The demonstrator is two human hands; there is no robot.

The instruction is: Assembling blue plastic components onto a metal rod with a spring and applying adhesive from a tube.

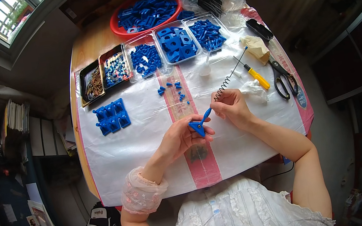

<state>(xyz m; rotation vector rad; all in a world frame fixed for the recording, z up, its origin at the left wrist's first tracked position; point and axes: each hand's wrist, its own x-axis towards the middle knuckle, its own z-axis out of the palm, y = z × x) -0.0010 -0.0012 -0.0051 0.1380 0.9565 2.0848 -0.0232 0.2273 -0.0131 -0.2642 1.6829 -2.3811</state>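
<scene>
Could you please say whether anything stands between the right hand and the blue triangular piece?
Nothing visible blocks the way; the left hand holds the piece, its blue stem reaching toward the right hand.

On the wooden worktop [92, 37], at back: round red plastic basin [116, 28]. Before it, left to right: two black plastic trays [94, 100], three clear plastic trays [184, 60]. Before the black trays: pegged blue plastic block [112, 116]; rightward, loose blue plastic pieces [161, 90]. Nearer, between left grip [180, 137] and right grip [236, 110]: triangle-ended blue plastic piece [196, 128]. Far right: black-handled scissors [278, 66].
</scene>
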